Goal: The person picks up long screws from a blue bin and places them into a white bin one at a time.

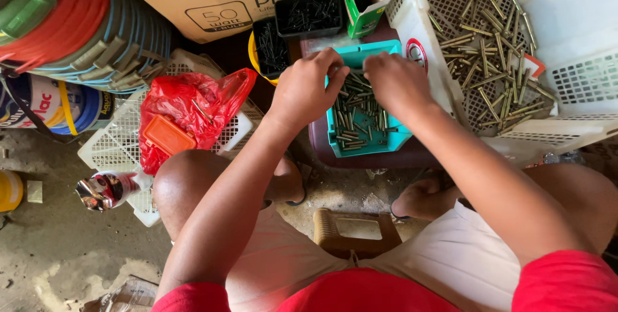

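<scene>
Both hands — left hand (308, 90), right hand (396, 83) — pinch small screws (354, 122) in the teal tray (393, 137); likely light, stiff, best gripped mid-shank.

Brass screws (353, 122) in a teal tray (394, 138) are touched by the left hand (308, 87) and the right hand (396, 83); more are kept in a white basket (431, 61)

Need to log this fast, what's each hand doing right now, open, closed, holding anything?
Left hand: fingers curled down into the teal tray of screws; whether it grips any cannot be told.
Right hand: same, curled over the screws, grip hidden.
</scene>
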